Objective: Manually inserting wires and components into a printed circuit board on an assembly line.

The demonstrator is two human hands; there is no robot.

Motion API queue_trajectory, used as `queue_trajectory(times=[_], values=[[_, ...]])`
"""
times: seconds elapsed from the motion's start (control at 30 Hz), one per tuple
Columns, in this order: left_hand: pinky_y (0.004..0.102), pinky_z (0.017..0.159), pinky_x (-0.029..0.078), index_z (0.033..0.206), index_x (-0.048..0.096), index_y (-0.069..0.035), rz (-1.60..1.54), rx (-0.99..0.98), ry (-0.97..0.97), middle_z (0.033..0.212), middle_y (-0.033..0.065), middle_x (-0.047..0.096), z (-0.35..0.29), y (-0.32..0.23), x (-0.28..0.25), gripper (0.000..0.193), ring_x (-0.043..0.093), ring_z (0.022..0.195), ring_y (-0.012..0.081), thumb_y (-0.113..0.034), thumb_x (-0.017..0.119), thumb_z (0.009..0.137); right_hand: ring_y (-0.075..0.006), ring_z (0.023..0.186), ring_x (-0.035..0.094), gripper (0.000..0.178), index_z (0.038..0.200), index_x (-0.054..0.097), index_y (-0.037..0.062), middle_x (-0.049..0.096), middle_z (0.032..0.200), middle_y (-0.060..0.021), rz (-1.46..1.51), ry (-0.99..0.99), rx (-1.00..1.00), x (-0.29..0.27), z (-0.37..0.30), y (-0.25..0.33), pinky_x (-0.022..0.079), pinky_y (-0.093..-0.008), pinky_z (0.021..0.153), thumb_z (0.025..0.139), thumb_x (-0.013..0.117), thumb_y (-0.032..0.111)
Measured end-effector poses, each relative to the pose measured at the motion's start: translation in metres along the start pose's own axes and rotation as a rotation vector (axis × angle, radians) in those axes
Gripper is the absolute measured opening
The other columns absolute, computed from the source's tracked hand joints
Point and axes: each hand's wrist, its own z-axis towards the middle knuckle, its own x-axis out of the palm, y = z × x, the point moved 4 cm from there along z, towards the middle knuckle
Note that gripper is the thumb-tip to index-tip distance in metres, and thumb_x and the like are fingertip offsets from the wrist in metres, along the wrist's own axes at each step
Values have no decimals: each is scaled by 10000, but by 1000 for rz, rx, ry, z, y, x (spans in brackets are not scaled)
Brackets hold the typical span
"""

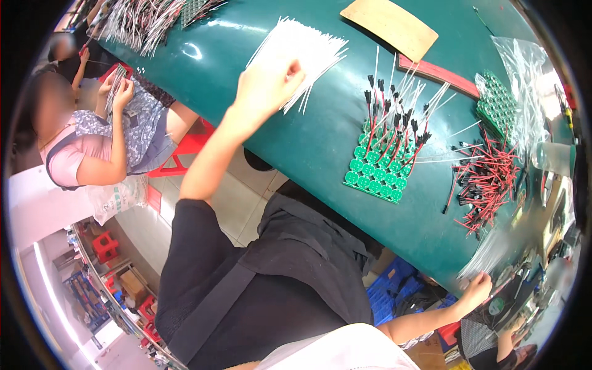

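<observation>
My left hand [266, 85] is over a fanned pile of thin white wires [296, 46] at the table's near left. Its fingers are curled together, and whatever they pinch is too small to make out. Far to the right, my right hand [476, 293] is at the table edge, fingers closed beside another bundle of white wires [484, 254]. Whether it grips one cannot be seen. Between the hands lies a green panel of round circuit boards [375, 171], with red and black leads ending in black connectors [404, 117] standing up from its far rows.
A heap of red and black leads [490, 182] lies right of the panel. Behind are a red bar [439, 75], a tan board [391, 26], stacked green panels [495, 102] and a clear plastic bag [524, 74]. A co-worker [92, 135] sits at left, holding wires.
</observation>
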Motion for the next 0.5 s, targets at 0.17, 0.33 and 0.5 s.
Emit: queue_trajectory(times=[0.17, 0.33, 0.5], values=[[349, 688, 547, 858, 670, -63, 115, -3, 225, 768, 101, 698, 26, 25, 13, 259, 703, 745, 252, -313, 714, 808, -349, 809, 646, 269, 991, 648, -12, 669, 878, -198, 44, -45, -47, 10, 2, -17, 499, -422, 748, 955, 576, 244], [330, 682, 552, 802, 697, -57, 71, 54, 200, 731, 95, 705, 41, 37, 14, 208, 709, 712, 240, -264, 707, 785, -246, 677, 618, 196, 952, 613, -5, 624, 774, -135, 286, 43, 70, 3, 0, -15, 497, -380, 652, 910, 579, 184], [284, 650, 553, 800, 716, -28, -147, -56, 339, 709, 77, 705, 47, 44, 6, 217, 700, 670, 154, -243, 720, 770, -128, 618, 538, 167, 1027, 589, 24, 544, 722, -37, 645, 104, 149, 7, 6, -35, 451, -282, 573, 897, 578, 128]])
